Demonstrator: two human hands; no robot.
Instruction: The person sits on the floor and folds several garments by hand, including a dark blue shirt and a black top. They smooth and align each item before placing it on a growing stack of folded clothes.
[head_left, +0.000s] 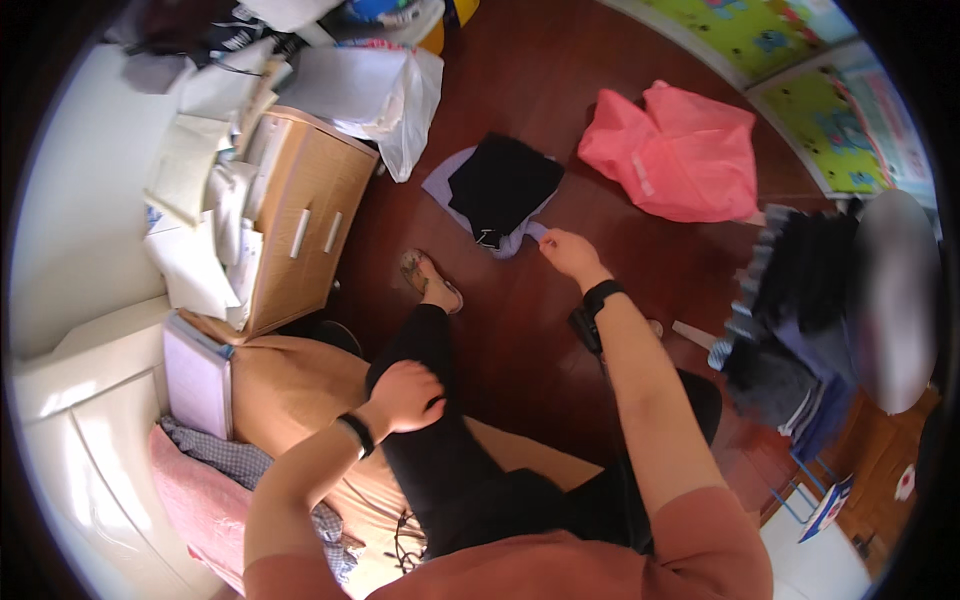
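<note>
On the floor lies a lavender cloth garment (442, 176), partly covered by a folded black garment (506, 180). A metal clasp or buckle (489, 238) shows at the black garment's lower edge. My right hand (571, 255) is at the near right of this bundle, its fingertips pinching a loose end of the lavender cloth. My left hand (407, 397) rests on my black-trousered leg with its fingers loosely bent, holding nothing.
A pink fabric bag (682, 154) lies on the floor at right. A wooden cabinet (315, 225) with papers (195, 262) stands left, beside a white plastic bag (412, 112). Dark clothes (802, 277) are piled at far right, next to a blurred patch. My sandalled foot (433, 281) is near the bundle.
</note>
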